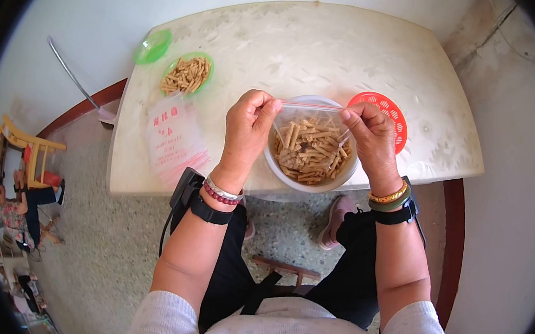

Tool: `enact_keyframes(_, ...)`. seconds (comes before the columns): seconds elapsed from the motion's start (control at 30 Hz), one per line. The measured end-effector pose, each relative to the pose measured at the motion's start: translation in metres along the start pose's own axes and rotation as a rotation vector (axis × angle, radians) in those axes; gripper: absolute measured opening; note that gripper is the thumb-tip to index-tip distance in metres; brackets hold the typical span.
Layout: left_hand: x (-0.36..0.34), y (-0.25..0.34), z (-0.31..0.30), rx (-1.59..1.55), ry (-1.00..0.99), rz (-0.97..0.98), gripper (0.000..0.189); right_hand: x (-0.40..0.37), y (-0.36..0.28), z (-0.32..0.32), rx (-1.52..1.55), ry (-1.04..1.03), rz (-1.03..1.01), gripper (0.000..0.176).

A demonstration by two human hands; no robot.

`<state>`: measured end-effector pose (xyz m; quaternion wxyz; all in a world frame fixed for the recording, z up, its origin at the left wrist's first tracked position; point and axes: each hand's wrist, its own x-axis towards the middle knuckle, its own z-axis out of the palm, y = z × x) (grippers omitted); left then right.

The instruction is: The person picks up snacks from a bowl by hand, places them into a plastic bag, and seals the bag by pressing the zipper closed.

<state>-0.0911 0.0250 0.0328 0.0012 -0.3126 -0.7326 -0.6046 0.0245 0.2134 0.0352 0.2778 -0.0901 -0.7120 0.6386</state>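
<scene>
My left hand (250,127) pinches one top corner of a clear zip bag (314,110), and my right hand (374,138) pinches the other. Its reddish zip strip is stretched straight between my fingers. The see-through bag hangs over a white bowl (272,162) that holds many short tan sticks (310,148). Because the plastic is clear, I cannot tell whether any sticks are inside the bag. Right behind my right hand lies a red slotted basket (395,108), partly covered by it.
On the pale table (278,47), a green dish (209,73) holds more tan sticks, near a green bowl (154,46). A printed plastic bag (175,136) lies at left. A long-handled tool (72,73) leans by the wall. Another person (19,209) sits near a wooden chair (34,146).
</scene>
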Motion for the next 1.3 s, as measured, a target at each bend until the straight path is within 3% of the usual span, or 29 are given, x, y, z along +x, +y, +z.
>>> enact_keyframes(0.03, 0.000, 0.004, 0.001, 0.002, -0.007, 0.005, 0.015, 0.000, -0.001, 0.001, 0.027, -0.009, 0.055, 0.011)
enact_keyframes(0.1, 0.002, 0.017, 0.003, 0.191, 0.164, 0.314, 0.015, -0.001, -0.004, 0.002, -0.002, -0.023, 0.007, 0.012)
enact_keyframes(0.17, 0.000, 0.039, 0.006, 0.308, 0.102, 0.376, 0.015, -0.001, -0.008, 0.005, -0.028, -0.028, -0.044, 0.012)
enact_keyframes(0.2, -0.002, 0.046, 0.007, 0.424, 0.055, 0.421, 0.015, -0.001, -0.010, 0.006, -0.152, -0.045, -0.182, 0.012)
enact_keyframes(0.23, -0.003, 0.047, 0.008, 0.428, 0.042, 0.430, 0.015, -0.002, -0.013, 0.008, -0.279, -0.064, -0.316, 0.011)
enact_keyframes(0.3, -0.005, 0.049, 0.009, 0.480, -0.089, 0.361, 0.019, -0.004, -0.017, 0.010, -0.290, -0.055, -0.287, 0.011)
enact_keyframes(0.7, -0.005, 0.055, 0.016, 0.569, -0.087, 0.393, 0.005, -0.005, -0.025, 0.010, -0.278, -0.125, -0.206, 0.010)
enact_keyframes(0.97, -0.006, 0.057, 0.022, 0.635, -0.090, 0.448, 0.003, -0.004, -0.028, 0.013, -0.423, -0.099, -0.340, 0.008)
enact_keyframes(1.07, -0.006, 0.047, 0.013, 0.646, -0.053, 0.430, 0.005, -0.005, -0.025, 0.013, -0.418, -0.067, -0.283, 0.010)
enact_keyframes(1.13, -0.003, 0.030, 0.002, 0.350, -0.088, 0.265, 0.009, -0.004, -0.027, 0.008, -0.422, -0.065, -0.246, 0.011)
enact_keyframes(1.17, -0.002, 0.025, 0.000, 0.353, -0.089, 0.265, 0.009, -0.004, -0.027, 0.007, -0.427, -0.067, -0.206, 0.012)
enact_keyframes(1.23, -0.002, 0.017, -0.004, -0.090, -0.154, -0.049, 0.010, -0.005, -0.024, 0.006, -0.391, -0.064, -0.195, 0.012)
enact_keyframes(1.3, -0.001, 0.010, -0.009, -0.326, -0.223, -0.219, 0.016, -0.005, -0.023, 0.008, -0.358, -0.066, -0.187, 0.013)
